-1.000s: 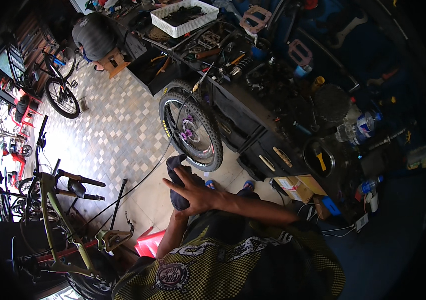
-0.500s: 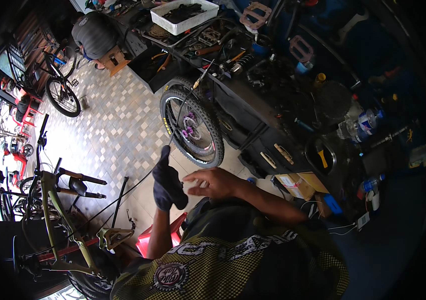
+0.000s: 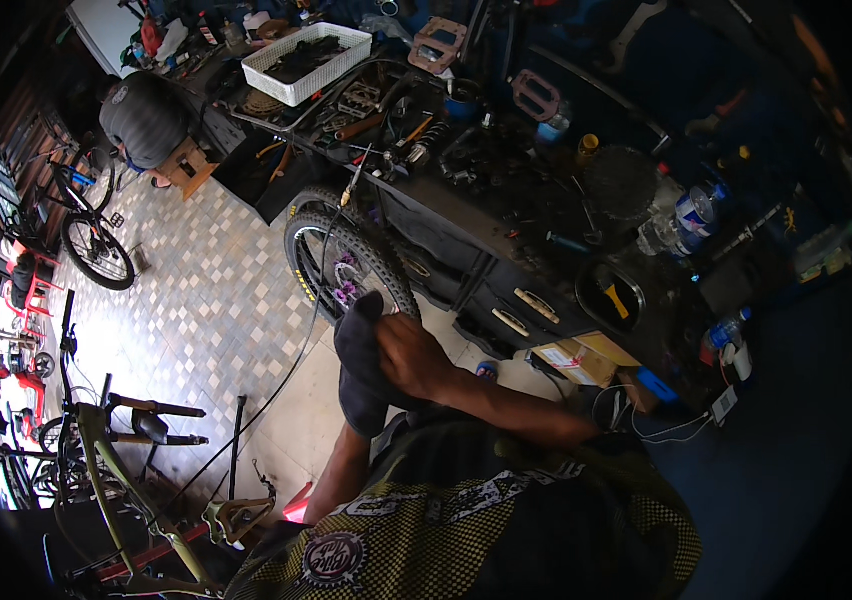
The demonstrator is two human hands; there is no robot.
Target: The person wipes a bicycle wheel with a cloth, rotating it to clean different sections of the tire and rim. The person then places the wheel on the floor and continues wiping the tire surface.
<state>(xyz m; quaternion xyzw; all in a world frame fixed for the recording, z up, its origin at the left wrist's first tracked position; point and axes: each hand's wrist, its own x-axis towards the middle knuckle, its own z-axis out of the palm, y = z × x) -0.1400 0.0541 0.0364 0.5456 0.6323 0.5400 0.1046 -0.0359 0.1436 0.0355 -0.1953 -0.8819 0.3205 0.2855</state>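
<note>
My left hand (image 3: 358,365) wears a dark fabric glove, with its fingers stretched upward. Against it, my bare right hand (image 3: 414,358) has its fingers closed on the glove; where exactly they grip is partly hidden. Both hands are in front of my torso. Just beyond them, a bicycle wheel (image 3: 298,240) with a knobbly tyre and purple hub parts leans at the workbench, with another tyre close behind it. A thin black hose (image 3: 291,378) with a metal-tipped end passes over the wheel and runs down to the lower left.
On the right, the cluttered workbench (image 3: 466,225) carries tools, pedals and a white basket (image 3: 291,90). An olive bicycle frame (image 3: 106,460) stands at the left. A person (image 3: 146,120) bends near a wooden stool at the far left. Cardboard boxes (image 3: 576,362) lie below the bench.
My right hand, earlier apart from the left with its fingers loosely bent, has closed on the glove. The view has shifted, so the bench and wheels appear further left.
</note>
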